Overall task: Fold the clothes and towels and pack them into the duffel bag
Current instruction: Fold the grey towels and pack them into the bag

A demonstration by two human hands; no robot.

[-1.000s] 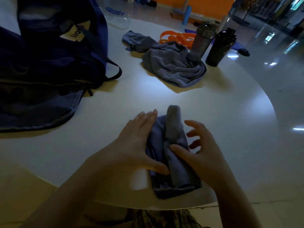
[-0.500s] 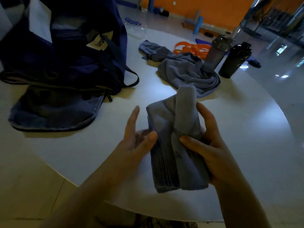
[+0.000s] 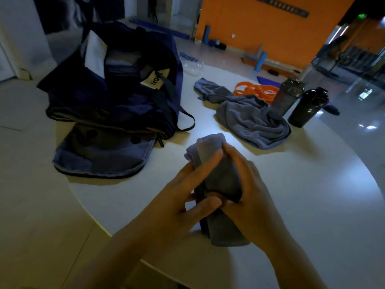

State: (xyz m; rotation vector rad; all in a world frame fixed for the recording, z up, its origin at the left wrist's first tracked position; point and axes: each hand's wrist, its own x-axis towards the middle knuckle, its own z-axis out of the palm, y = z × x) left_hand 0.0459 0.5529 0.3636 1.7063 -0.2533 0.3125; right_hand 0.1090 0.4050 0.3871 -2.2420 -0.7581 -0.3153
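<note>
A folded grey-blue towel [image 3: 220,180] is lifted off the round white table [image 3: 291,195], held between both hands. My left hand [image 3: 183,197] grips its left side with fingers across the front. My right hand [image 3: 248,184] wraps round its right side. The navy duffel bag [image 3: 116,94] stands open at the back left, with its flap lying flat towards me. An unfolded grey towel [image 3: 252,119] lies crumpled at the back middle, and a smaller grey garment [image 3: 210,89] lies behind it.
Two dark shaker bottles [image 3: 306,107] stand to the right of the crumpled towel. Orange bands [image 3: 254,90] lie behind it. A clear container [image 3: 192,65] sits beyond the bag. The table's edge curves close on the left and near side.
The folded towel went from lying on the table to being lifted in both hands. Both hands have closed round it and the view has shifted towards the bag.
</note>
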